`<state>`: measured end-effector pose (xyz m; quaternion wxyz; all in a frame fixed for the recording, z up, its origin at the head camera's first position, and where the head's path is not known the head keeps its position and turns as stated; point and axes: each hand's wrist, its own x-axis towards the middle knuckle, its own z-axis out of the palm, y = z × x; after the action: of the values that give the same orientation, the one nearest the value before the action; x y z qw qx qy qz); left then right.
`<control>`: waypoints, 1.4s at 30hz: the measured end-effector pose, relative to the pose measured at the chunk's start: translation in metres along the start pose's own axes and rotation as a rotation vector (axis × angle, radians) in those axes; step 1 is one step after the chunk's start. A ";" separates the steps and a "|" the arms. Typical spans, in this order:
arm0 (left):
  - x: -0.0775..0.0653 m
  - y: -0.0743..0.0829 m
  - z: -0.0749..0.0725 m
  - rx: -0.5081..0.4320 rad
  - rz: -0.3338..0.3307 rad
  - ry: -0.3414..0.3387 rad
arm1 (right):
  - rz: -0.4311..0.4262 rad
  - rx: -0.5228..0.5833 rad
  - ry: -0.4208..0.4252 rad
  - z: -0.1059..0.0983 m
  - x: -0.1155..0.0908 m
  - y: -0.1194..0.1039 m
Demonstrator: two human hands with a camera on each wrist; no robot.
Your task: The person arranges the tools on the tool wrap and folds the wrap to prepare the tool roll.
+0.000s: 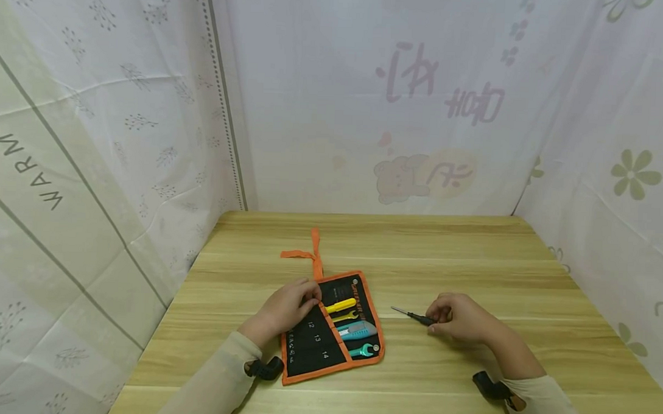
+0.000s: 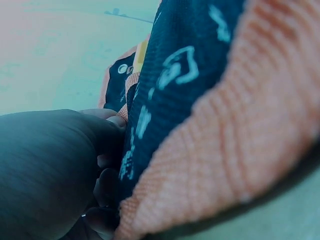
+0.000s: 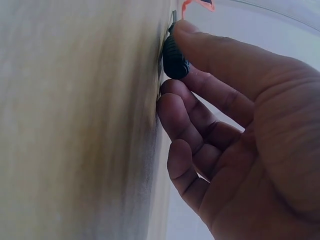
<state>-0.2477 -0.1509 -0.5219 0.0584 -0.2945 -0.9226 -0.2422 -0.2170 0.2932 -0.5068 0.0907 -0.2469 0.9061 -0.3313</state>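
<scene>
A black tool pouch (image 1: pixel 317 369) with orange trim lies spread on the table. Its pockets hold a yellow-handled tool (image 1: pixel 341 305), a yellow wrench (image 1: pixel 345 317), a light-blue utility knife (image 1: pixel 361 331) and a green wrench (image 1: pixel 363 350). At the pocket's upper left edge, my left hand (image 1: pixel 286 309) pinches the orange trim; the left wrist view shows the fabric lifted and slanting beside the fingers. To the pouch's right, my right hand (image 1: pixel 461 318) holds a small screwdriver by its black handle (image 3: pixel 174 57), between thumb and fingers. Its metal shaft (image 1: pixel 399 310) points left toward the pouch.
Orange tie straps (image 1: pixel 314 255) stretch from the pouch's top toward the back of the wooden table (image 1: pixel 445 247). Patterned cloth hangs behind the table and on both sides. A black wrist camera (image 1: pixel 265 368) sits by the pouch's lower left corner.
</scene>
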 end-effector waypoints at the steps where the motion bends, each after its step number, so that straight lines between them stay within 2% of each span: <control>1: 0.000 0.000 0.000 -0.001 -0.001 0.000 | -0.001 0.001 0.002 0.000 0.000 0.000; 13: -0.001 0.001 0.000 -0.009 -0.009 -0.005 | -0.009 -0.021 0.008 0.002 0.000 0.004; 27: -0.001 0.001 0.000 -0.008 0.000 0.005 | 0.035 0.002 0.020 0.003 0.001 0.002; 42: -0.001 0.005 -0.001 -0.038 0.019 0.000 | 0.009 -0.059 0.075 0.006 0.023 -0.010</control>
<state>-0.2440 -0.1483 -0.5198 0.0554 -0.3044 -0.9149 -0.2592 -0.2307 0.2716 -0.5054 0.0510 -0.2327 0.9194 -0.3131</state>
